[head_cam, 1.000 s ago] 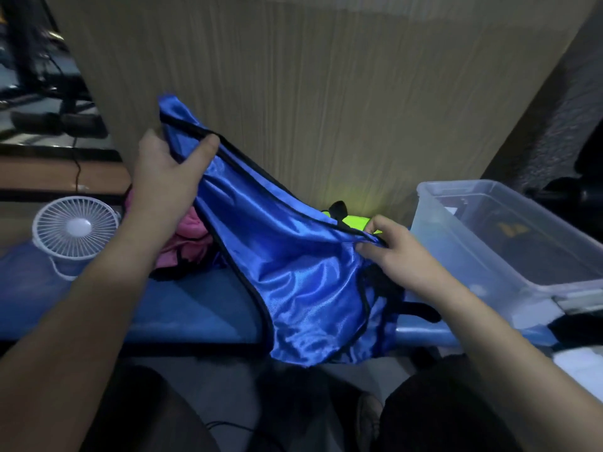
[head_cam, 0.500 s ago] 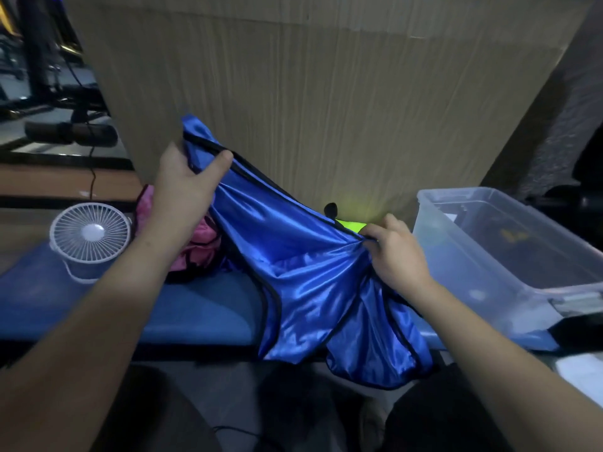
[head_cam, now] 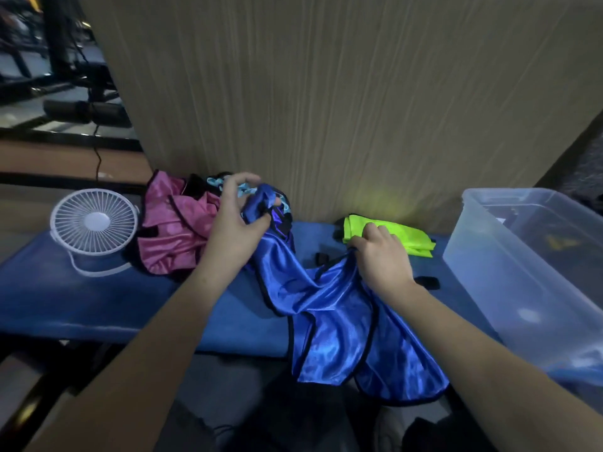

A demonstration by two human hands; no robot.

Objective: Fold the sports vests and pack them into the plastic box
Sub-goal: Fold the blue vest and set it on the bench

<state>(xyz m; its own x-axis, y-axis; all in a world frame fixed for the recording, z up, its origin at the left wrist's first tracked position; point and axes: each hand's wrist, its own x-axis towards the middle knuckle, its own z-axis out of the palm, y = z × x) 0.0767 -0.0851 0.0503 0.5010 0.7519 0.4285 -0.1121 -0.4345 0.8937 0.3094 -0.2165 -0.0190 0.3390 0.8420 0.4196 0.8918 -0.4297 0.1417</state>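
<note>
Head view: blue tabletop [head_cam: 81,308] against wood-grain panel [head_cam: 326,93].
Left hand [head_cam: 235,223]: grip closed on blue vest [head_cam: 342,321].
Right hand [head_cam: 381,259]: grip pinches same vest.
Plastic box [head_cam: 522,272]: right.

A long blue padded bench [head_cam: 98,308] is running left to right before a wood-grain panel, carrying a small white round fan [head_cam: 93,223] at its left, a crumpled pink satin vest [head_cam: 173,236] beside that, a shiny blue satin vest [head_cam: 326,308] spilling over the near edge — then a folded neon-yellow vest [head_cam: 401,234], and a clear plastic box [head_cam: 522,272] sitting at the right end.
</note>
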